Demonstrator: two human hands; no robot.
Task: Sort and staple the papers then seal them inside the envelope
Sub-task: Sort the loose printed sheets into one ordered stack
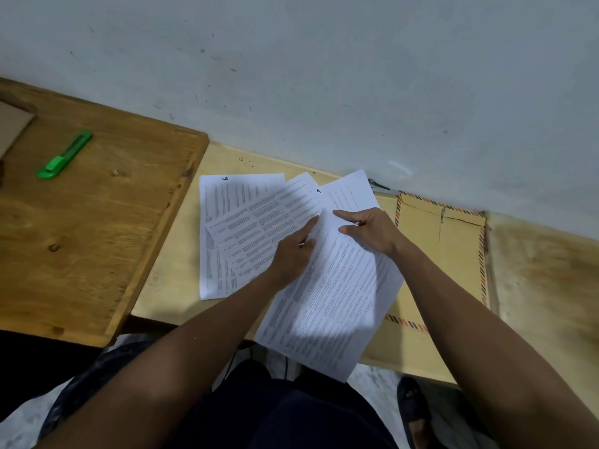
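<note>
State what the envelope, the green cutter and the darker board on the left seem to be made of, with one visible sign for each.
Envelope: brown kraft paper, matte, by its flat tan face and printed striped border.
Green cutter: probably moulded plastic, by its bright even colour and slight sheen.
Darker board: wood, likely varnished, by its grain lines and knots.

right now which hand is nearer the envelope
Right. The right hand rests on the papers just beside the envelope; the left hand lies farther left, across the sheets.
</note>
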